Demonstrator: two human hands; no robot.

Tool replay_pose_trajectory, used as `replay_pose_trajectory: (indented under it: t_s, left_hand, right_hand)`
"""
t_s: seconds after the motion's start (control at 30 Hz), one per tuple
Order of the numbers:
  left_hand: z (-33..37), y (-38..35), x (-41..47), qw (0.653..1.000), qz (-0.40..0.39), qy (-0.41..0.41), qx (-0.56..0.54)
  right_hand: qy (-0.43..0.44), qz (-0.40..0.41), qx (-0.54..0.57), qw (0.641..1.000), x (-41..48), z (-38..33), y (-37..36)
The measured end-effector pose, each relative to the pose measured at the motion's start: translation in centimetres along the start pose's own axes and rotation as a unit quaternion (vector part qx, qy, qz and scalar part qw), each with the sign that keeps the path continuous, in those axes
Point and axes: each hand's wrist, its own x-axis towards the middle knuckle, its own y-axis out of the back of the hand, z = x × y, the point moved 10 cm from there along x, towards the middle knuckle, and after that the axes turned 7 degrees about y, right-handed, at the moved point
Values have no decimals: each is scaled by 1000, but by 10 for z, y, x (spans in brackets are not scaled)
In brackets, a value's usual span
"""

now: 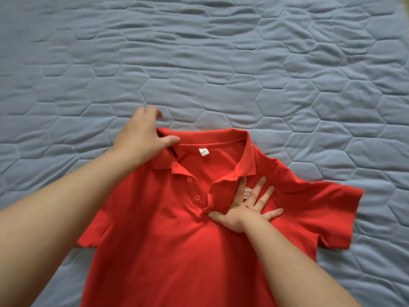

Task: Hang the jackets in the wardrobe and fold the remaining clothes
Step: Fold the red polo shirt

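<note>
A blue quilted bedspread (221, 63) — hexagon-stitched, rippled — carries one red polo shirt (177, 251), front up.

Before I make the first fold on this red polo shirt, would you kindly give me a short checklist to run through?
1. Red polo shirt lies front up on the blue quilted bedcover: ok.
2. Right hand presses flat on the chest, fingers spread: ok.
3. Left hand grips the collar: cannot tell; its thumb lies on it.
4. Placket closed and flat: not ok; it gapes unbuttoned and creased.
5. Sleeve beside the right hand spread out: ok, slightly rumpled.
6. Hem smoothed: cannot tell; it is out of frame.
</note>
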Motion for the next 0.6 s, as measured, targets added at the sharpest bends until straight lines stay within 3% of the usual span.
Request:
replay_pose_trajectory:
  t_s: [0.13,0.27,0.37,0.5,0.6]
  left_hand:
    - [-5,-31,-5,995,-54,49,62]
    - [1,-33,-3,994,-59,56,-66]
    - [-17,-34,7,963,-157,147,-164]
    - [-38,-20,-8,936,-148,213,-236]
    - [-44,-54,-44,880,-206,280,-323]
  right_hand:
    - [2,8,3,1000,1,0,1]
    - [10,31,4,999,3,0,2]
    - [16,41,-1,999,4,1,2]
    - [30,71,12,997,4,0,4]
    - [56,92,21,994,-3,-3,4]
